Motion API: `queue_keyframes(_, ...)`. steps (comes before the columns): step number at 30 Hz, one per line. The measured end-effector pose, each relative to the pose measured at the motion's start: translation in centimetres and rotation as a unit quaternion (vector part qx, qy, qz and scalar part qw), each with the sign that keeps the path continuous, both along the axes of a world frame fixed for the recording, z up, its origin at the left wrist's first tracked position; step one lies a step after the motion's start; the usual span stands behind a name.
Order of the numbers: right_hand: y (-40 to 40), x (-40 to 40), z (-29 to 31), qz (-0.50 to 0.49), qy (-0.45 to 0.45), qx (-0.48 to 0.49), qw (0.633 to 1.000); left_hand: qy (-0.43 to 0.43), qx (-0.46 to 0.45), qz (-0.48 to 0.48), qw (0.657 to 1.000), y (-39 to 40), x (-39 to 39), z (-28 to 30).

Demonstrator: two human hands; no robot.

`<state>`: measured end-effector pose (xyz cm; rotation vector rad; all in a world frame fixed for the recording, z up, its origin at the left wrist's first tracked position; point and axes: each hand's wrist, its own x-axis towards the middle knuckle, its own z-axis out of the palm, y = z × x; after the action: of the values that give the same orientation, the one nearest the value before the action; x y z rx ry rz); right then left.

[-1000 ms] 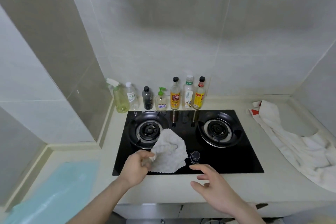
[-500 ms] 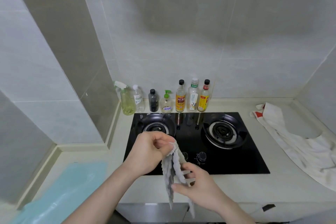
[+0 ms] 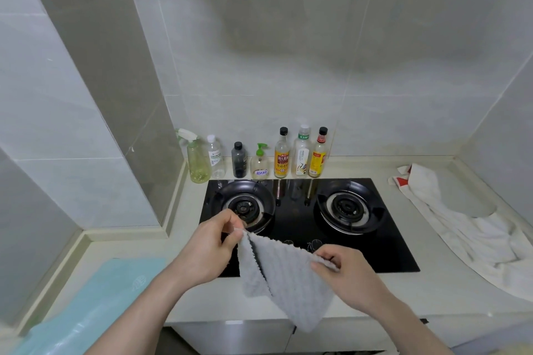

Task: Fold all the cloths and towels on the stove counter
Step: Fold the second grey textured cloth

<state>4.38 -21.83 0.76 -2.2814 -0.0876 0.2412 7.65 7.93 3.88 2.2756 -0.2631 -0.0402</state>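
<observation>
Lower centre: left hand [image 3: 206, 251] and right hand [image 3: 344, 274] each pinch a top corner of the grey cloth [image 3: 285, 279], hanging spread above the counter edge [image 3: 202, 302]. Behind it, black stove [image 3: 300, 219]. White towel [image 3: 461, 228] lies crumpled at frame right.

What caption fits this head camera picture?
Both hands pinch a grey cloth by its top corners above the stove.

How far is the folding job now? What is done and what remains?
Nothing looks folded yet. In hand: the left hand and right hand each pinch a top corner of the grey cloth, held open above the counter edge. Left: folding it, then the crumpled white towel right of the stove.
</observation>
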Motion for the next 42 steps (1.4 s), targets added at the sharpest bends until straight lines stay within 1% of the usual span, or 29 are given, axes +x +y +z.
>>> queue_keyframes(2, -0.8, 0.3, 0.8, -0.003, -0.022, -0.012, 1.0, 0.016, -0.02, 0.002, 1.0, -0.1, -0.1, -0.1)
queue_keyframes(4, -1.4, 0.4, 1.5, -0.01, -0.037, -0.014, 0.999, 0.013, -0.036, 0.003, 0.999, -0.5, 0.0, -0.1)
queue_keyframes(6, -1.9, 0.5, 2.0, -0.018, -0.04, -0.006, 0.999, 0.008, -0.043, 0.005, 0.999, -1.0, 0.2, 0.0)
queue_keyframes(12, -3.5, 0.4, 3.1, -0.047, -0.049, 0.016, 0.998, 0.037, -0.075, -0.012, 0.996, -3.1, 0.9, 0.6)
queue_keyframes(18, -5.5, 0.9, 3.5, -0.079, -0.056, 0.025, 0.995, 0.052, -0.064, -0.076, 0.994, -5.3, 1.6, 0.6)
queue_keyframes(24, -8.5, 2.3, 3.0, -0.081, -0.047, 0.011, 0.996, 0.074, -0.016, -0.122, 0.99, -7.1, 3.3, -0.8)
queue_keyframes(27, -10.6, 3.4, 2.4, -0.08, -0.04, 0.006, 0.996, 0.081, -0.011, -0.111, 0.99, -8.6, 4.1, -1.6)
queue_keyframes(31, -13.6, 5.0, 1.3, -0.076, -0.027, -0.01, 0.997, 0.112, -0.02, -0.1, 0.988, -10.5, 5.2, -2.4)
queue_keyframes(37, -17.5, 7.9, -0.2, -0.053, -0.011, -0.031, 0.998, 0.127, 0.011, -0.099, 0.987, -12.8, 6.8, -3.2)
queue_keyframes(40, -19.0, 9.2, -0.8, -0.04, -0.005, -0.013, 0.999, 0.142, 0.021, -0.069, 0.987, -14.1, 7.4, -3.5)
queue_keyframes(42, -19.9, 9.9, -1.1, -0.024, 0.004, 0.003, 1.0, 0.149, 0.009, -0.038, 0.988, -15.1, 7.5, -3.2)
